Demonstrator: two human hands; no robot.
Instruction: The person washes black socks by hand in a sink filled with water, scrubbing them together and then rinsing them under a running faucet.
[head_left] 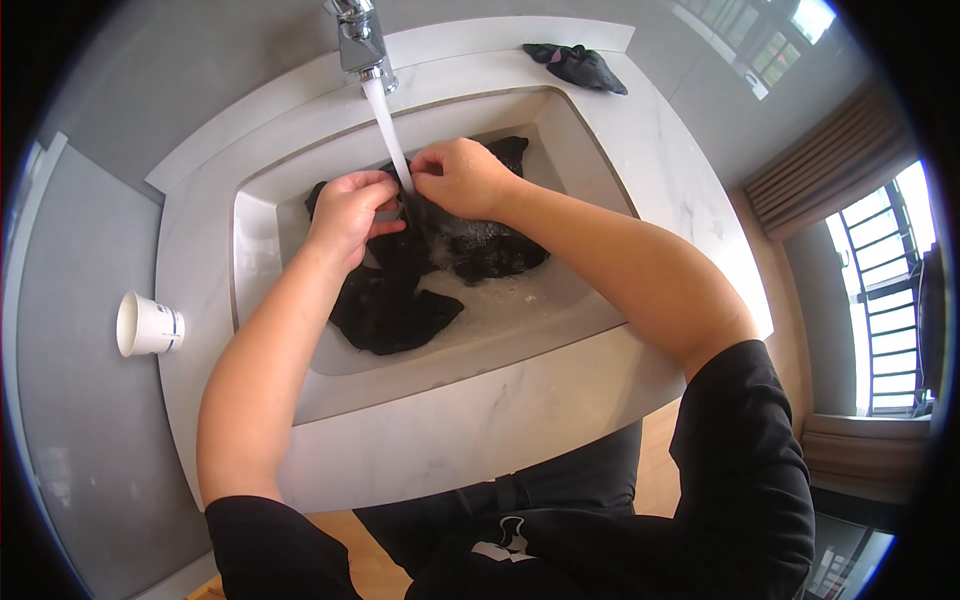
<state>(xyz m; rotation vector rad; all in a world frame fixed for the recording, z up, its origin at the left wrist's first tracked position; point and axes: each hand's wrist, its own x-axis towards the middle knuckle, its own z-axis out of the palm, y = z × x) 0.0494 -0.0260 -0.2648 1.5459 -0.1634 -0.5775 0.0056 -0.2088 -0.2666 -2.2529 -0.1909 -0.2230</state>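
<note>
left hand: fingers half-curled, grip cannot be told | right hand: fingers curled, pinching black cloth | cloth: wet, mid-sink | tap: 11 o'clock, running | dark bundle: 1 o'clock | white cup: 9 o'clock

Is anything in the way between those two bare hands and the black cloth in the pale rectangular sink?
Nothing solid visible: the bare left hand and bare right hand are at the wet black cloth. Only the whitish stream of tap water falls between them.
</note>
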